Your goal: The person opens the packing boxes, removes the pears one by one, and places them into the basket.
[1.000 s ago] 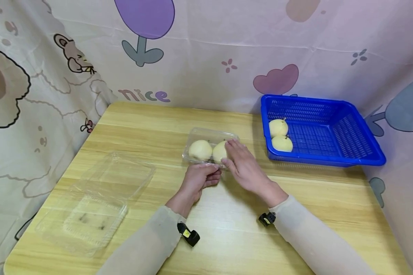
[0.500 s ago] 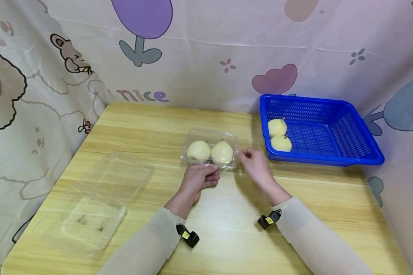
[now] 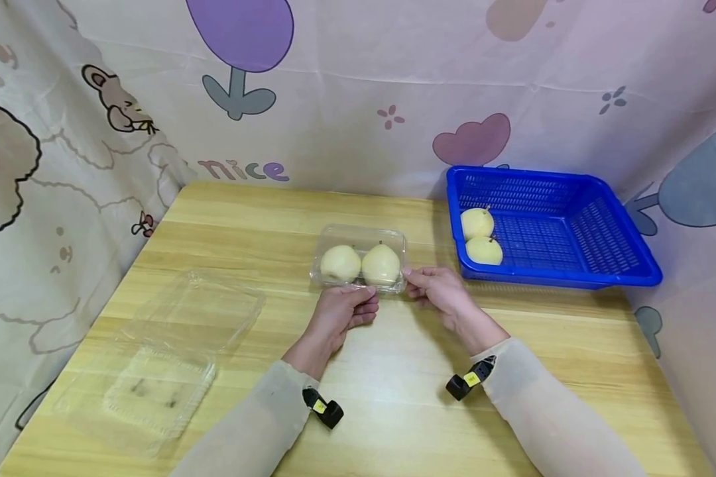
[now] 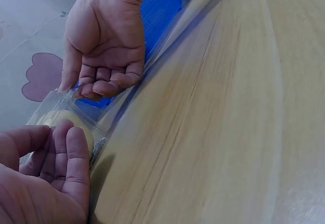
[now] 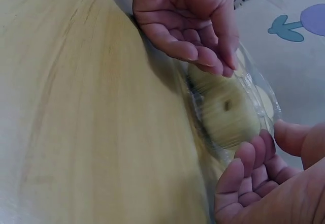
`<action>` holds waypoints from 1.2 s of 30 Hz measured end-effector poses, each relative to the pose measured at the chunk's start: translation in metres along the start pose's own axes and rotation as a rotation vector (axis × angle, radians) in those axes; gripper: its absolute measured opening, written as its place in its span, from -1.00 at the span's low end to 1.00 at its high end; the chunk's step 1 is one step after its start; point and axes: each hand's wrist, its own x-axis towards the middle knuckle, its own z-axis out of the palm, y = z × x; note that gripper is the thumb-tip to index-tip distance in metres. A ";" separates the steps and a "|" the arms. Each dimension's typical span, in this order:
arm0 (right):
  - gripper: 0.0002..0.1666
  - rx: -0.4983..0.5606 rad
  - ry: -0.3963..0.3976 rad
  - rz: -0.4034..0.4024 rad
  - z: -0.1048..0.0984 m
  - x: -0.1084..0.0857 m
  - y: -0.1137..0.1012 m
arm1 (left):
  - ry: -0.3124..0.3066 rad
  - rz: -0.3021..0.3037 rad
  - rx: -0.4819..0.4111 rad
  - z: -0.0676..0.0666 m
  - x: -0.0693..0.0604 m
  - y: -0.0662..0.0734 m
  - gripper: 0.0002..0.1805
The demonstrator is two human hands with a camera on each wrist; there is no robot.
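Observation:
A clear plastic clamshell box with its lid down lies mid-table, holding a left pear and a right pear, both pale yellow. My left hand pinches the rim at the middle of the box's front edge between thumb and fingers. At the right edge, near the front corner, the thumb and fingers of my right hand pinch the rim. The left wrist view shows both hands, left and right, at the box rim, with one pear partly hidden behind the left fingers.
Back right stands a blue plastic basket with two pears against its left wall. Another clear clamshell box lies opened out on the left of the wooden table. A patterned curtain hangs behind.
My right hand has come off the top of the lid, over the right pear, and moved to the box's right edge, where it now pinches the rim. The left hand stays at the front edge.

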 end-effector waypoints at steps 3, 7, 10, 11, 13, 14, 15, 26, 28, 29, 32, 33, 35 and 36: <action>-0.74 0.049 0.018 -0.003 0.000 0.003 -0.002 | -0.011 -0.006 0.005 -0.001 -0.001 0.000 -0.70; -0.77 0.090 0.005 0.010 -0.002 0.009 -0.005 | -0.015 -0.011 0.008 -0.001 -0.003 0.000 -0.73; -0.81 0.078 -0.030 0.039 -0.003 0.010 -0.006 | -0.012 -0.004 0.007 -0.001 -0.004 0.000 -0.73; -0.81 0.069 -0.042 0.044 -0.003 0.010 -0.006 | -0.010 -0.001 0.006 -0.001 -0.004 0.000 -0.73; -0.82 0.060 -0.057 0.040 -0.004 0.009 -0.005 | -0.012 0.001 0.004 -0.001 -0.003 0.000 -0.72; -0.82 0.055 -0.063 0.035 -0.003 0.009 -0.005 | -0.013 0.002 0.004 -0.001 -0.003 0.000 -0.72; -0.82 0.050 -0.068 0.029 -0.003 0.008 -0.006 | -0.015 0.001 0.003 -0.001 -0.003 0.000 -0.72; -0.83 0.036 -0.070 0.061 0.000 0.008 -0.015 | -0.013 0.033 0.032 -0.001 -0.002 -0.001 -0.76; -0.82 0.030 -0.074 0.071 0.000 0.009 -0.017 | -0.009 0.049 0.045 -0.001 -0.002 -0.002 -0.77; -0.80 0.027 -0.081 0.073 0.000 0.009 -0.018 | -0.009 0.054 0.050 -0.001 -0.002 -0.003 -0.77; -0.76 0.022 -0.096 0.088 -0.001 0.009 -0.020 | -0.009 0.071 0.059 -0.001 -0.002 -0.003 -0.77; -0.75 0.018 -0.102 0.093 -0.001 0.009 -0.021 | -0.011 0.076 0.061 -0.001 -0.002 -0.003 -0.77; -0.72 0.011 -0.119 0.097 -0.002 0.010 -0.023 | -0.016 0.084 0.064 -0.002 -0.002 -0.003 -0.77; -0.71 0.009 -0.125 0.099 -0.003 0.010 -0.024 | -0.018 0.087 0.066 -0.002 -0.001 -0.003 -0.77</action>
